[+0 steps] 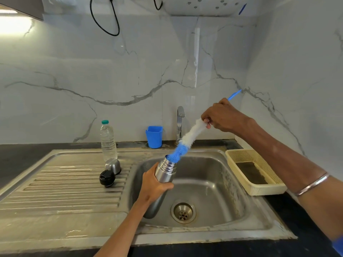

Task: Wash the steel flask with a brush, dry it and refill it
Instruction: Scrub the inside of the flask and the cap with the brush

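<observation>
Over the basin of the steel sink, the left hand wraps its fingers round the middle of the one steel flask, holding it tilted with its open mouth up and to the right. The right hand pinches the single bottle brush at the top of its white bristles; the blue bristle tip sits in the flask's mouth. On the ribbed drainboard to the left lie two flask parts: a steel cup and a black stopper, touching. One clear water bottle stands behind them. One blue holder sits beside the one tap, and one cream basket rests right of the sink.
</observation>
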